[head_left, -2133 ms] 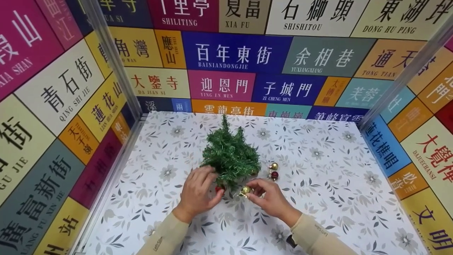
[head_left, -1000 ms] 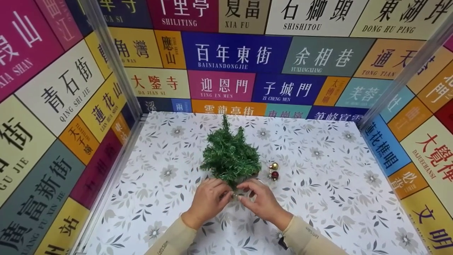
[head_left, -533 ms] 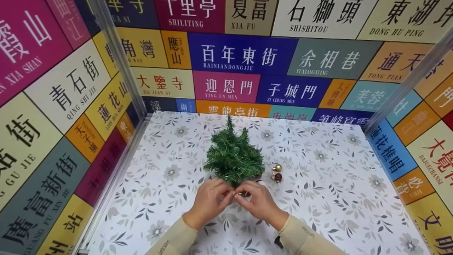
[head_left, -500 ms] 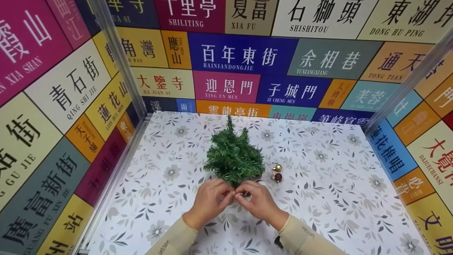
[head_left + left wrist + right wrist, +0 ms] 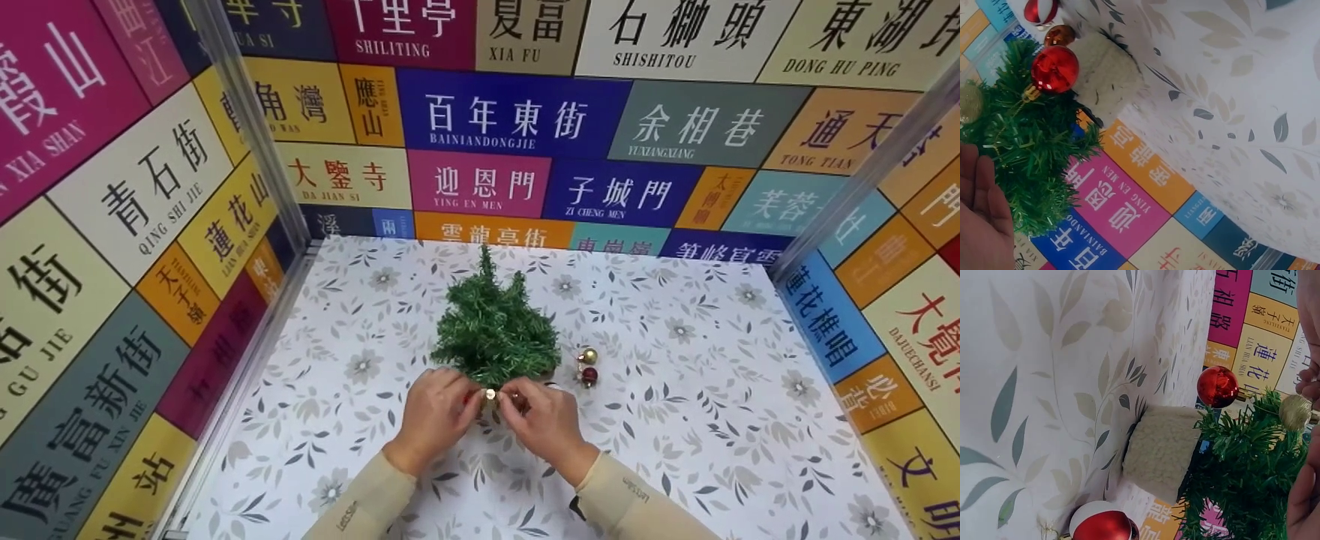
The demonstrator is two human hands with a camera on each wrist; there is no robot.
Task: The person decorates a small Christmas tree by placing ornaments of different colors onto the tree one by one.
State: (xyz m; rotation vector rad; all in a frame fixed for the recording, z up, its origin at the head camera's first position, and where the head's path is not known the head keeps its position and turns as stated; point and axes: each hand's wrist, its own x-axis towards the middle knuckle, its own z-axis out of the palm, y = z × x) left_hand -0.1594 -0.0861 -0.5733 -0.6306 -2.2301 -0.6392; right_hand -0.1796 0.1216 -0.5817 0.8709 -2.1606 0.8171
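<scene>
A small green artificial Christmas tree stands mid-table on a pale fleecy base. Close in front of its lower branches, a gold Christmas ball hangs between the fingertips of both hands. My left hand pinches at its upper left side, and my right hand pinches at its right; the loop is hidden by fingers. In the right wrist view the gold ball overlaps the branch tips. A shiny red ball hangs from a lower branch, partly behind my left fingers in the head view.
Right of the tree, a loose gold ball and a dark red ball lie on the flower-patterned tabletop. By the base is a red-and-white ball. Panels printed with signs wall in the back and sides.
My right hand has brought the gold ball leftward to the tree's front; my left hand has come from the left branches to meet it. Lately both shifted slightly toward the tree, exposing the ball.
</scene>
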